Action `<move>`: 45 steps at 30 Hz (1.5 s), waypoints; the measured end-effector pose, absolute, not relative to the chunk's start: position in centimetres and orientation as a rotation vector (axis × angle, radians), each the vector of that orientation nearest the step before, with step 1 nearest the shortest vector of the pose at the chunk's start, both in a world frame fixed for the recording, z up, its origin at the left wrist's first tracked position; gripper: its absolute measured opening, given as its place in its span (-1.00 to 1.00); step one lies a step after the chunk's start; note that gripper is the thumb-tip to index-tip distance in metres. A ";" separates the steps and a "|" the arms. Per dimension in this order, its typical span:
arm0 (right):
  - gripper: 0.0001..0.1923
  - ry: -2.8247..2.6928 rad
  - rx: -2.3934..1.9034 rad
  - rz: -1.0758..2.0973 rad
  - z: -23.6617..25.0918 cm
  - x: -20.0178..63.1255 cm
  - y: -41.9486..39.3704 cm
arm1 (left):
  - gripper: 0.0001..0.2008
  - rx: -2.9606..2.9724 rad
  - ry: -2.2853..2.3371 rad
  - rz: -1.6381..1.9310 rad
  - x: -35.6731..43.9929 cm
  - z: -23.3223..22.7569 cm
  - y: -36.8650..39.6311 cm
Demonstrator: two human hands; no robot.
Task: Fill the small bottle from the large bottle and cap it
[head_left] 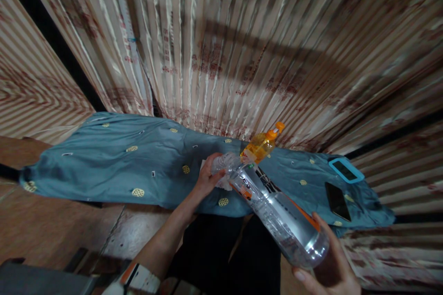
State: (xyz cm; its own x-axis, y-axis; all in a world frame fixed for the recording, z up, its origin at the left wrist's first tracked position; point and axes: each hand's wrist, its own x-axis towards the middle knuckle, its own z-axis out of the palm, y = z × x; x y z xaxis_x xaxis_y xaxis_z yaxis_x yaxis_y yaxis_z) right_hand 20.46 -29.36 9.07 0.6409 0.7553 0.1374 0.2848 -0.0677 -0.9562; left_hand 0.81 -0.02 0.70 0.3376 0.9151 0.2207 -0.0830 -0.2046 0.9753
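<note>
A large clear plastic bottle (277, 209) with a silver and orange label lies slantwise in front of me, over the near edge of the cloth. My right hand (334, 260) is wrapped round its base at the lower right. At its upper left end, my left hand (209, 177) closes on a clear, crinkled plastic piece (226, 166); whether this is a cup or a wrapper I cannot tell. The bottle's mouth is hidden there. Just behind stands a yellow pump bottle (259, 145) with an orange pump head, partly covered by the large bottle.
A blue-green cloth (114, 161) with yellow prints covers the long narrow table. Towards its right end lie a dark phone (337, 200) and a light-blue-framed device (346, 170). Pleated patterned curtains (214, 55) hang right behind it. A grey stool or bench (41, 279) is at lower left.
</note>
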 end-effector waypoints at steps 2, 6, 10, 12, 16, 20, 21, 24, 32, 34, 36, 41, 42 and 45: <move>-0.06 -0.879 -1.656 0.479 9.0 20.5 -29.4 | -0.35 1.470 0.796 1.115 0.8 0.7 0.0; 0.01 -0.883 -1.664 0.487 8.8 20.7 -29.5 | -0.38 1.471 0.787 1.124 0.7 0.9 0.0; 0.04 -0.881 -1.674 0.488 8.8 20.8 -29.5 | -0.42 1.479 0.801 1.117 0.7 1.0 0.0; 0.04 -0.891 -1.680 0.487 8.8 20.9 -29.5 | -0.43 1.483 0.811 1.112 0.6 1.0 0.0; -0.01 -0.912 -1.667 0.474 8.8 20.9 -29.4 | -0.44 1.480 0.808 1.118 0.6 1.1 0.0; 0.00 -0.890 -1.665 0.481 8.8 20.8 -29.4 | -0.44 1.477 0.800 1.118 0.6 1.1 0.0; 0.02 -0.873 -1.663 0.489 8.9 20.7 -29.4 | -0.43 1.480 0.801 1.119 0.7 1.1 0.0; 0.04 -0.843 -1.653 0.508 9.0 20.5 -29.4 | -0.42 1.487 0.803 1.126 0.8 1.0 0.1; -0.06 -0.864 -1.649 0.494 9.0 20.6 -29.3 | -0.40 1.486 0.818 1.117 0.8 0.9 0.1; -0.09 -0.869 -1.645 0.492 9.1 20.6 -29.3 | -0.40 1.485 0.817 1.121 0.8 0.9 0.1; -0.08 -0.874 -1.651 0.484 9.2 20.6 -29.3 | -0.40 1.488 0.804 1.123 0.7 1.0 0.1; -0.07 -0.864 -1.640 0.464 9.4 20.5 -29.1 | -0.39 1.488 0.788 1.118 0.7 1.1 0.1; -0.07 -0.856 -1.636 0.468 9.5 20.5 -29.1 | -0.39 1.488 0.793 1.116 0.7 1.1 0.1; -0.04 -0.854 -1.655 0.472 9.4 20.6 -29.2 | -0.38 1.488 0.811 1.109 0.7 1.1 0.1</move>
